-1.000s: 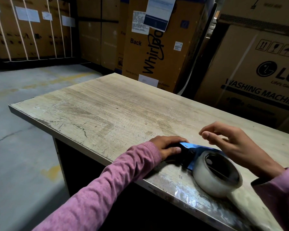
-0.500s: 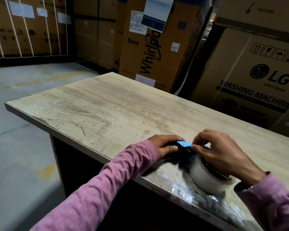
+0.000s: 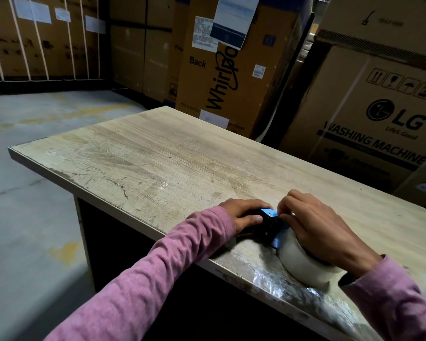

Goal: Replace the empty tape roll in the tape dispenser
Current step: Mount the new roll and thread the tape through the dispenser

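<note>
A blue and black tape dispenser (image 3: 269,221) lies on its side near the front edge of the wooden table (image 3: 158,163). A thick roll of clear tape (image 3: 303,264) sits on its wheel end. My left hand (image 3: 244,214) grips the dispenser's black handle. My right hand (image 3: 315,227) lies over the top of the roll, its fingers curled down at the blue front part of the dispenser. What the fingertips touch is hidden. The roll's hollow centre is covered by my right hand.
Shiny scraps of clear film (image 3: 280,284) stick to the table's front edge. Large cardboard appliance boxes (image 3: 369,114) stand close behind and to the right of the table. Bare concrete floor (image 3: 35,193) lies to the left.
My right hand came down from above the roll onto it, and its fingers closed in at the blue front of the dispenser. My left hand stayed on the handle.
</note>
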`<state>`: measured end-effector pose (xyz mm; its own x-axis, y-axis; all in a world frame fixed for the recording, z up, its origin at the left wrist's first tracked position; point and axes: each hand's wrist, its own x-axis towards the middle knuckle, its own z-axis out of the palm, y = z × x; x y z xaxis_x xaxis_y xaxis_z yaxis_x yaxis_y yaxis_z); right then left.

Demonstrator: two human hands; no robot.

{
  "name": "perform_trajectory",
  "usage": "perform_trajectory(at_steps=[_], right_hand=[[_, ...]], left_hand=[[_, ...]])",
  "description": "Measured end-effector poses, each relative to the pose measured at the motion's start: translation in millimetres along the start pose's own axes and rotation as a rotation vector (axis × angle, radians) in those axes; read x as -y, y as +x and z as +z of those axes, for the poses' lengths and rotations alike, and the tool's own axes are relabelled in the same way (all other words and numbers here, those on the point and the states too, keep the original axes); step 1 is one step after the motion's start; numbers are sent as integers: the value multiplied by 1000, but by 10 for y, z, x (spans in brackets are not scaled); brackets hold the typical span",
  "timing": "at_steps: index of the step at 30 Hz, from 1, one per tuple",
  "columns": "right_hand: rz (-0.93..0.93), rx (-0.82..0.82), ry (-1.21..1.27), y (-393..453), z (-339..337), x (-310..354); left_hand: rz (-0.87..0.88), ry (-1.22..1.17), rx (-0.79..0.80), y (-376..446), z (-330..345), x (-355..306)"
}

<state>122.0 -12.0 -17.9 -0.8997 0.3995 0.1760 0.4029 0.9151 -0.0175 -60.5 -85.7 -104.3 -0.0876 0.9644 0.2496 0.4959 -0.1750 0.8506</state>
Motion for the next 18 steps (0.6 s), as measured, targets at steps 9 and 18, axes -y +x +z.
perform_trajectory(at_steps=[9,18], right_hand=[[-214,35,-53,46,-20,-19],[-405,1,-73,126,45,-152]], left_hand=[[-19,-54,36,-46,17,-41],[0,55,-1,-2,22,-6]])
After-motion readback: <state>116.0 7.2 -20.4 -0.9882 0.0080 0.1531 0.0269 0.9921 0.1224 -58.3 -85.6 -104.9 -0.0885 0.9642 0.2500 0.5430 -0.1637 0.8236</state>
